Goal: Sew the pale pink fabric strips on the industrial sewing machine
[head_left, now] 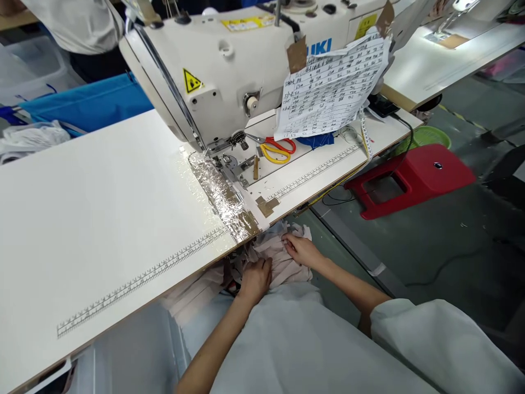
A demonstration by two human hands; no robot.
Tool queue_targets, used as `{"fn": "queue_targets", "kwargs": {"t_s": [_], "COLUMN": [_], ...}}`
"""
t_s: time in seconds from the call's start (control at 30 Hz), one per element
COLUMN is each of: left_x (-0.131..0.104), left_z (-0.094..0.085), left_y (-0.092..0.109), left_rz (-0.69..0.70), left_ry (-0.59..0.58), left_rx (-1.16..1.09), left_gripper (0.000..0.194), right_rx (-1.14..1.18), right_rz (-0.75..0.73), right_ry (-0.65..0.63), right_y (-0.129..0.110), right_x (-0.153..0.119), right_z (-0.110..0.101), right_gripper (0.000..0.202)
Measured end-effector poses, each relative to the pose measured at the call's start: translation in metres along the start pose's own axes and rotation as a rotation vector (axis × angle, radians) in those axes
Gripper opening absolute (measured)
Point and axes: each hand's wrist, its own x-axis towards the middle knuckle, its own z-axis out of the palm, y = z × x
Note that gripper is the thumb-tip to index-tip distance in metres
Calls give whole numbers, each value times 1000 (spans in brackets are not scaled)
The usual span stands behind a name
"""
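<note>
In my lap, just below the table's front edge, lies a bunched piece of pale pink fabric (pixel 284 267). My left hand (pixel 256 280) is closed on its left side, with the fingertips turned away from view. My right hand (pixel 302 251) pinches the upper right part of the same fabric between thumb and fingers. More pale fabric (pixel 197 293) hangs under the table edge to the left. Above my hands stands a white sewing machine (pixel 213 65), its needle area over a taped strip of the table.
Scissors (pixel 276 150) with red and yellow handles lie by the machine bed. A handwritten sheet (pixel 332 87) hangs on the machine. The white table (pixel 102 219) bears printed rulers. A red stool (pixel 418 178) stands right; a plastic bin (pixel 135 345) is below left. Another person's sleeve (pixel 82 24) shows behind.
</note>
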Motion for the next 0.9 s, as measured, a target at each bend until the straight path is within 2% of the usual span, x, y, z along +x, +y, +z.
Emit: {"fn": "queue_targets", "kwargs": {"t_s": [0.13,0.33,0.47,0.57,0.63,0.7,0.83,0.9], "left_x": [-7,-2,2,5,8,11,9,1], "left_z": [0,-9,-20,-32,-41,-50,-63,-71], "left_y": [6,7,12,23,31,39,47,47], "left_rz": [-48,-57,-132,-200,-243,-342,-674,-714], "left_ry": [34,96,151,195,190,172,208,234], "left_rx": [-32,-240,-481,-733,-910,-1173,-1826,-1878], "left_gripper": [41,26,24,31,46,59,49,49], "right_rx": [-18,-75,-104,-116,-94,-65,-13,61], "right_rz": [36,8,185,274,207,65,-278,-424], "right_ry": [7,40,130,223,294,342,291,299], "right_y": [-7,-15,-6,-12,-26,-46,-88,-101], "right_x": [10,46,63,51,31,7,-32,-40], "right_z": [1,-8,-30,-49,-56,-57,-53,-57], "right_gripper": [35,13,19,25,24,25,31,28]}}
